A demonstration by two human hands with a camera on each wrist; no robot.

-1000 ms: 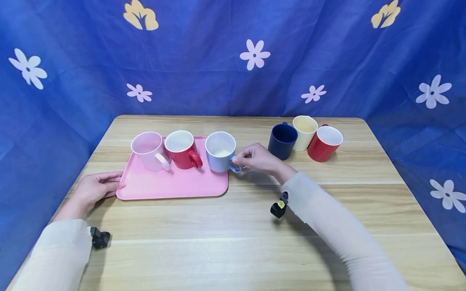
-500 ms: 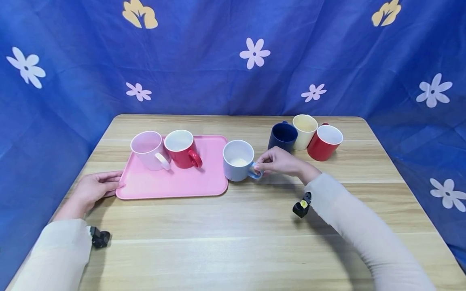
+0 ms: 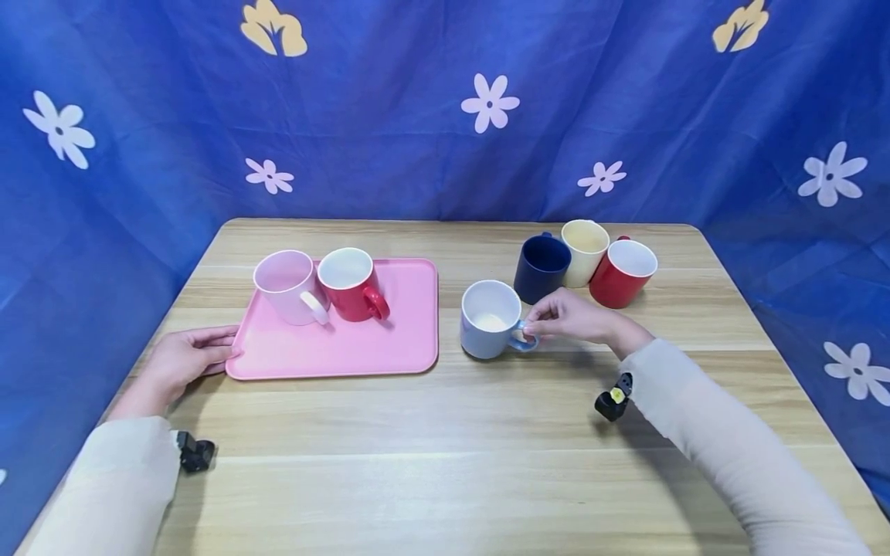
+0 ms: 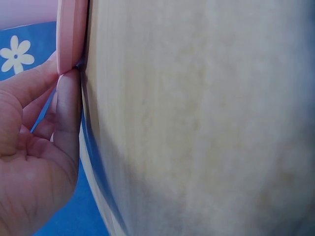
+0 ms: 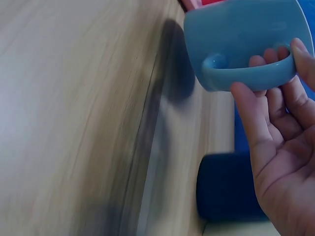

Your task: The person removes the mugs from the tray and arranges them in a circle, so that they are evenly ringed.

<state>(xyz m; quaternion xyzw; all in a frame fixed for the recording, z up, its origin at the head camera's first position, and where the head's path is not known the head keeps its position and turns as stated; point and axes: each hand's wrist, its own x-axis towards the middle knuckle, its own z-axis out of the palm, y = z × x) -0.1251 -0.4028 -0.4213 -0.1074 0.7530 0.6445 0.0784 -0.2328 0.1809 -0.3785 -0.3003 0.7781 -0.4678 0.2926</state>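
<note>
Nearest: two pale sleeves, a small black camera clipped at each wrist. Left hand (image 3: 182, 360) lay low on the table (image 3: 445, 463) at the near left corner of the pink tray (image 3: 348, 351); fingers (image 4: 66, 105) straight and together, tips pressed against the tray's edge in the left wrist view, thumb above it.

Right of the tray, apart from it, stood a light blue mug (image 3: 490, 330) upright on the bare wood, white inside, handle turned to the right. Right hand (image 3: 580, 320) gripped that handle: fingers (image 5: 275, 98) curled through and around the loop, thumb on its outer side, clamped on it in the right wrist view. Whether the mug's base touched the wood or hung just above it, cannot tell.

On the tray, toward its far left: a pink mug (image 3: 287, 286) and, touching it on its right, a red mug (image 3: 350, 283), both upright with handles toward the near right. Rest of the tray bare.

Farther right, just beyond the right hand, a cluster of three upright mugs close together: a dark blue mug (image 3: 540, 268) nearest the light blue one, a cream mug (image 3: 585, 249) behind it, a second red mug (image 3: 619, 272) on the right.

Behind and around the table hung a blue cloth (image 3: 389, 154) printed with white and yellow flowers.
</note>
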